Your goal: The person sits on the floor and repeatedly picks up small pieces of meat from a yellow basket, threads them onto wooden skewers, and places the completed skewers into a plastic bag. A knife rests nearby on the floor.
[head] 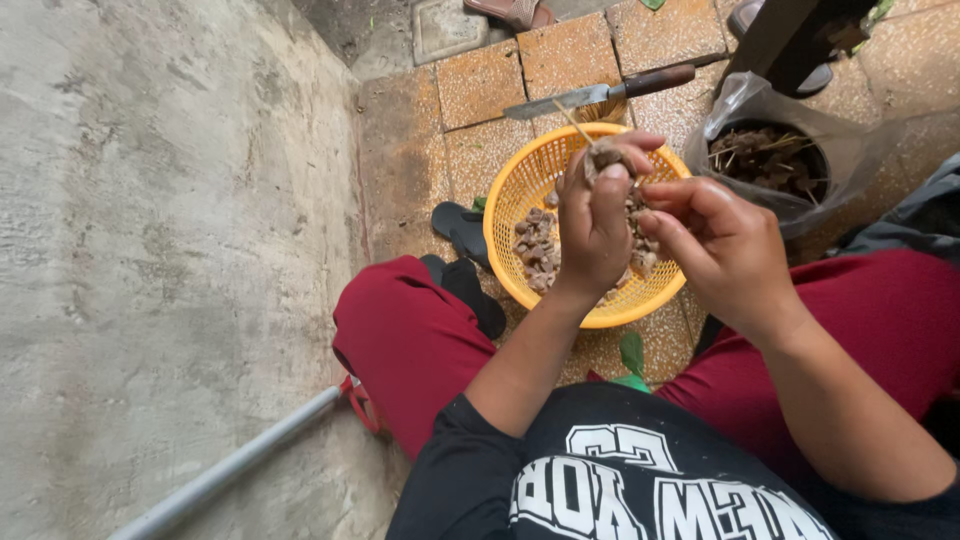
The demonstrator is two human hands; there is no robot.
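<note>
1. One view only, from the head camera: I look down at both my hands raised over a yellow basket standing on the tiled floor between my knees.
2. My left hand is closed around a small brownish piece with a thin wooden skewer poking up and to the far left from it.
3. My right hand is curled, fingertips pinched together just beside the left thumb; whether anything sits between them I cannot tell.
4. More brownish pieces lie in the basket, under and to the left of my hands.
5. On the far side a knife with a dark handle rests on the basket rim; to the far right a bag-lined pot holds dark pieces and sticks.
6. I judge the threading step is in hand: the piece is being worked onto the skewer. The next move calls for a steady left grip while the right hand guides, keeping fingertips off the point.
</note>
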